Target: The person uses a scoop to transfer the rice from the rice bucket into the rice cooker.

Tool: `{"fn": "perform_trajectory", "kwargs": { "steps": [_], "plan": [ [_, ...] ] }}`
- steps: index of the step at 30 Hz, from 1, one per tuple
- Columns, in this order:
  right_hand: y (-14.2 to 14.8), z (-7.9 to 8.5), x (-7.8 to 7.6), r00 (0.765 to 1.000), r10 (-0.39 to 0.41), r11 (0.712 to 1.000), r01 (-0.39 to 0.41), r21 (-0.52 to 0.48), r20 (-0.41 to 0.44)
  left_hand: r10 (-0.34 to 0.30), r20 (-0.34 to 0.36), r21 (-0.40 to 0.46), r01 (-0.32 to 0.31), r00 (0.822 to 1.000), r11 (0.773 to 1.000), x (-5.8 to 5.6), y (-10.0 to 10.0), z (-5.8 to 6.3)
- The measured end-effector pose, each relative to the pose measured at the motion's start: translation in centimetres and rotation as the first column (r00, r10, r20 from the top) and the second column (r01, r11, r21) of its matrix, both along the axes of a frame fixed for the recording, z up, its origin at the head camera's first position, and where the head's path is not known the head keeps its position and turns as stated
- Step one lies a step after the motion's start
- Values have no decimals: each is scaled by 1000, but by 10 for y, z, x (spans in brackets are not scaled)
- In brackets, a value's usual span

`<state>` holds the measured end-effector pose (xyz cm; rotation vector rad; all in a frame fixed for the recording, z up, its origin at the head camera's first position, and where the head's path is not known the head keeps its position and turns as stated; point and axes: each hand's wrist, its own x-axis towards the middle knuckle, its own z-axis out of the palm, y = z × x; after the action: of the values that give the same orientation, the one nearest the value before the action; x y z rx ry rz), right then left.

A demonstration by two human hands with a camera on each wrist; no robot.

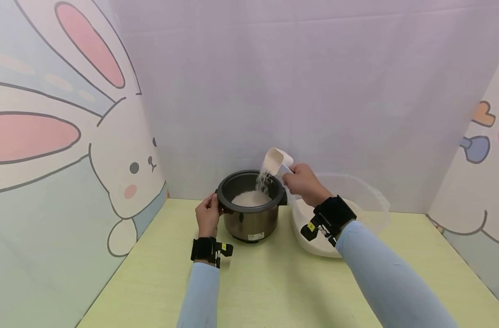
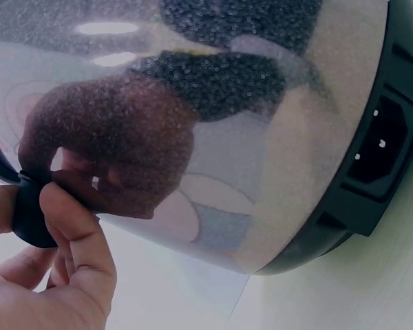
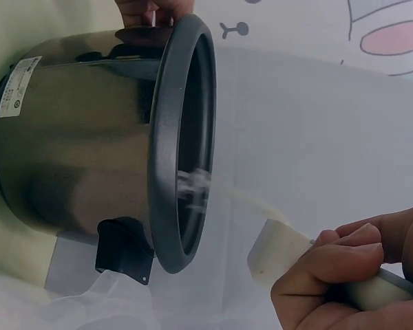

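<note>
In the head view a rice cooker (image 1: 251,223) with a dark rim stands on the table without a lid. White rice (image 1: 251,198) lies inside it. My right hand (image 1: 308,184) grips the handle of a white measuring scoop (image 1: 277,160), tilted above the cooker's right side, and grains (image 1: 263,181) stream from it into the pot. In the right wrist view fingers curl round the scoop's handle (image 3: 382,292). My left hand (image 1: 208,216) pinches the cooker's left side handle (image 2: 33,213) between thumb and fingers, as the left wrist view shows.
A translucent tub (image 1: 382,205) with white rice (image 1: 304,212) stands just right of the cooker, partly behind my right forearm. The power socket (image 2: 382,143) shows low on the cooker's body. Behind the table (image 1: 253,282) hangs a pale curtain, with rabbit-printed panels either side.
</note>
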<state>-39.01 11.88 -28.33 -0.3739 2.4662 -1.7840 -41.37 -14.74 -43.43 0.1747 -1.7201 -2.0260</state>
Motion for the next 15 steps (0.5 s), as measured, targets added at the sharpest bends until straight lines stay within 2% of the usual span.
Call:
{"fn": "perform_trajectory", "kwargs": {
  "steps": [11,15],
  "plan": [
    [-5,-4,0,999,4,997,0,78,-46,0,9,-5,1,1000,1000,2,0,2],
    [-6,-8,-2,996,14,990,-1,139,-92,-2,6,-3,2,1000,1000,2,0,2]
  ]
}}
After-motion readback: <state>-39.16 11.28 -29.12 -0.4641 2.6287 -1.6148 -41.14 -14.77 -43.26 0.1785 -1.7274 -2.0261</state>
